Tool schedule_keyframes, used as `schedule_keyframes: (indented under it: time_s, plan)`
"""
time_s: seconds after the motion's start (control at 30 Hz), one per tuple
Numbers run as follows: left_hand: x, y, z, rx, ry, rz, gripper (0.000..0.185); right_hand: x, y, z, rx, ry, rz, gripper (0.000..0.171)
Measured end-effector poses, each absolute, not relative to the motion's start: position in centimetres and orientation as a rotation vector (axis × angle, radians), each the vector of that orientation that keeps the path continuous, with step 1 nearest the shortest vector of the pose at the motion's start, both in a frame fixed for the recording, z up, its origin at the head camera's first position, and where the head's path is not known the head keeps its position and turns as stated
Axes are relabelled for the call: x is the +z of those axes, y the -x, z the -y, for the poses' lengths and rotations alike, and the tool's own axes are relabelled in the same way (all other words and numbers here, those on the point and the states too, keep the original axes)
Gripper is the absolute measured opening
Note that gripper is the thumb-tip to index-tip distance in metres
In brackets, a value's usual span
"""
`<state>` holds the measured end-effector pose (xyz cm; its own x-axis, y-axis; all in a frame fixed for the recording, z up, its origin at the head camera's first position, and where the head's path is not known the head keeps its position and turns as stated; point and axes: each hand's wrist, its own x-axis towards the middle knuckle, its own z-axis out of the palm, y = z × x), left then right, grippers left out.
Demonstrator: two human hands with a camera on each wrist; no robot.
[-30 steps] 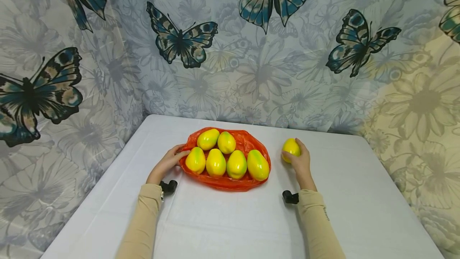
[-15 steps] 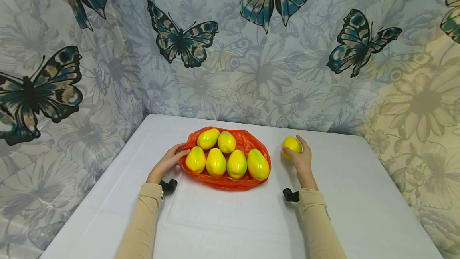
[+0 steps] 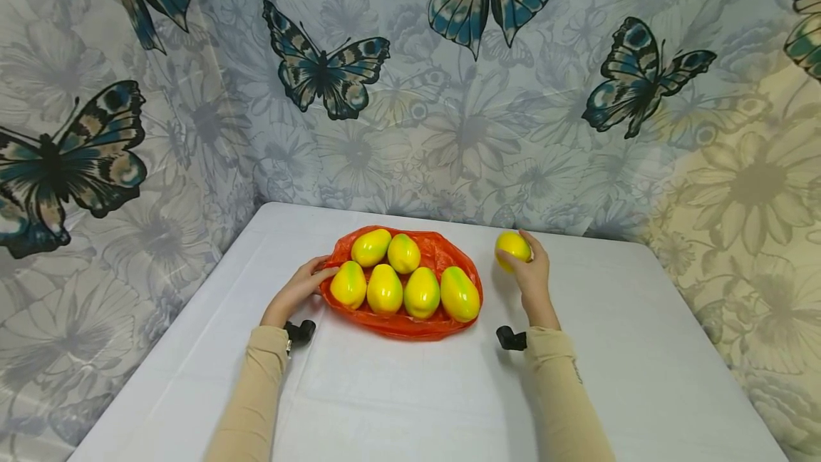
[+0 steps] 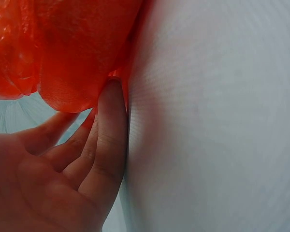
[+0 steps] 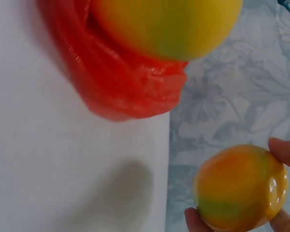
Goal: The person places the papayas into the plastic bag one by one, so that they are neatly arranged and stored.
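Note:
A red plastic bag [image 3: 410, 332], spread wide, lies on the table with several yellow-green mangoes [image 3: 422, 293] in it. My left hand [image 3: 299, 292] holds the bag's left edge, thumb over the rim. In the left wrist view its fingers [image 4: 111, 125] reach under the red plastic, low along the tabletop. Right of the bag, my right hand [image 3: 534, 273] grips one more mango [image 3: 513, 247] by its sides. The right wrist view shows this mango [image 5: 239, 188] between the fingertips, apart from the bag [image 5: 135, 87], its shadow falling on the cloth.
The table [image 3: 398, 405] has a white cover, its back edge near a patterned curtain [image 3: 474, 141] with butterflies. Black wrist cameras [image 3: 301, 332] stick out inward from both wrists.
My right hand has moved up and slightly left with the mango, toward the bag. The left hand and the bag stay where they were.

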<state>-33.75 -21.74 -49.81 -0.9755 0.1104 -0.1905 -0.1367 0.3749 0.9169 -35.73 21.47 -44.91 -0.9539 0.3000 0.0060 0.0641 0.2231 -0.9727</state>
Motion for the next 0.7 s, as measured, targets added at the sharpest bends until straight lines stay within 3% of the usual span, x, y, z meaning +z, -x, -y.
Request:
schedule_keyframes:
  time_s: [0.7]
  plan:
    - [-49.4,33.6,21.7,1.616,0.005,-2.422,0.070,-41.5,36.6,-18.2,1.860,0.244,2.303,0.071]
